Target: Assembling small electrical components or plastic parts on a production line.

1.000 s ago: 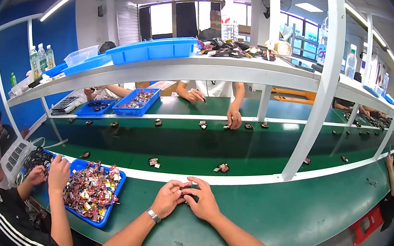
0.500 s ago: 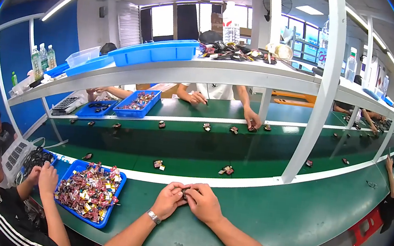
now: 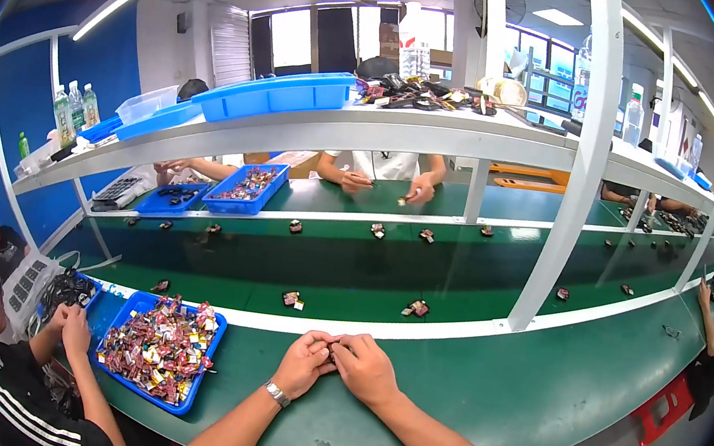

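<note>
A small dark part [image 3: 331, 355], mostly hidden, sits between the two hands, above the near tabletop [image 3: 453, 386]. The left hand [image 3: 304, 366] and right hand [image 3: 366, 371] meet there, the fingers of both closed in a pinch on it. The step in hand looks like fine two-handed work on this part; the next move seems to call for a steady left hold and small, careful right fingertip motions. To the left stands a heaped blue tray [image 3: 204, 375]; beyond the white rail [image 3: 362, 328], the green belt [image 3: 352, 298] carries scattered pieces [image 3: 416, 308].
</note>
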